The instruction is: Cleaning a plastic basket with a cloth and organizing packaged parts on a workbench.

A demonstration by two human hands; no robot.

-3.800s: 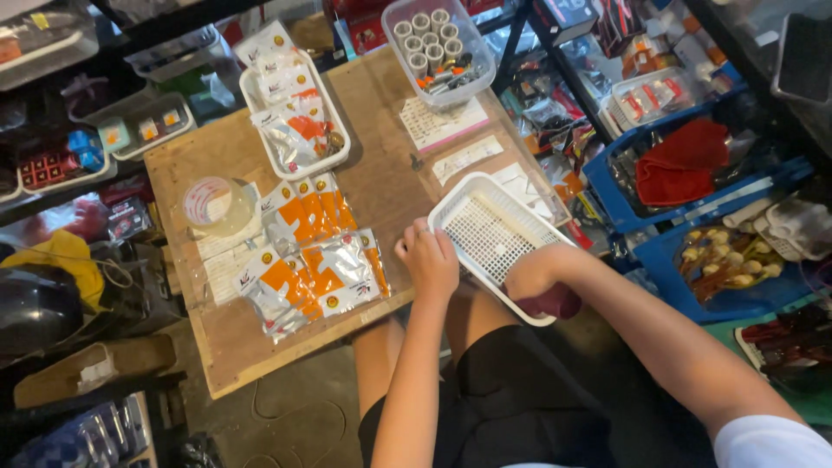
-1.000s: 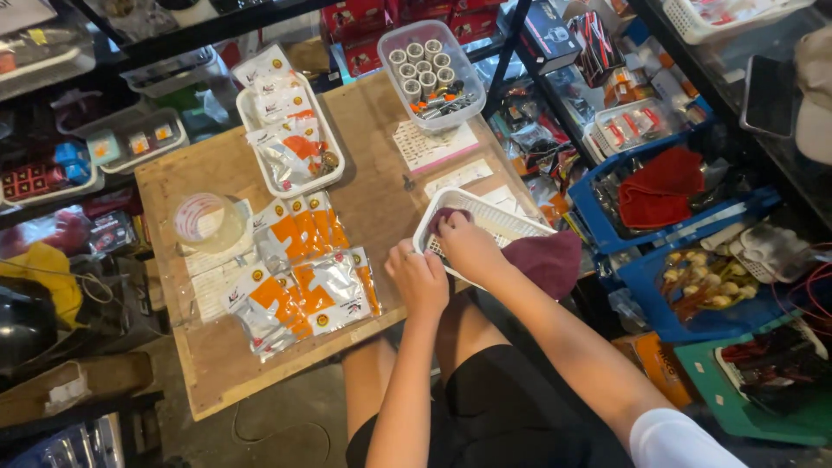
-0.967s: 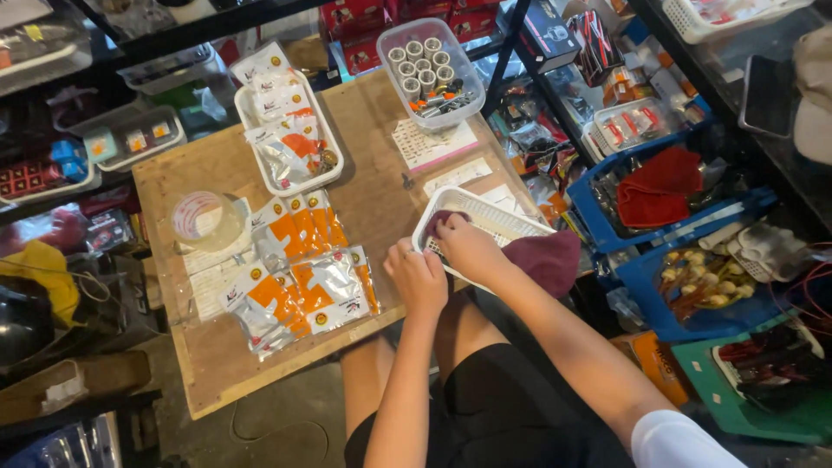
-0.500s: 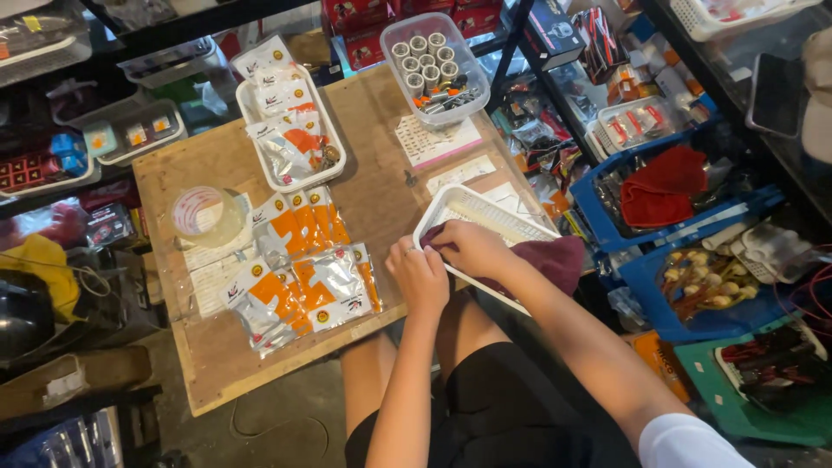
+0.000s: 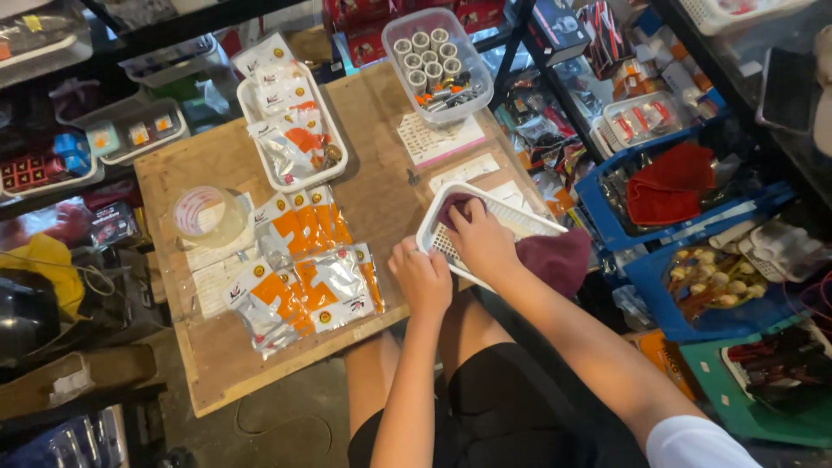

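At frame centre, the left hand (image 5: 422, 279) grips the white basket (image 5: 520, 217)'s rim; the right hand (image 5: 481, 243) presses a maroon cloth (image 5: 559, 258) inside, gripping it.

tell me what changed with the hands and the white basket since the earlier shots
The right hand moved from the basket's near edge into the white basket, pressing the maroon cloth inside. The basket now tilts up. The left hand stayed at its near corner. The orange packets and wooden board are unchanged.

We sit at a low wooden counter (image 5: 364, 186) over a dim concrete floor (image 5: 286, 425), with dark metal shelving (image 5: 537, 52) and blue crates (image 5: 659, 260) crowding round.
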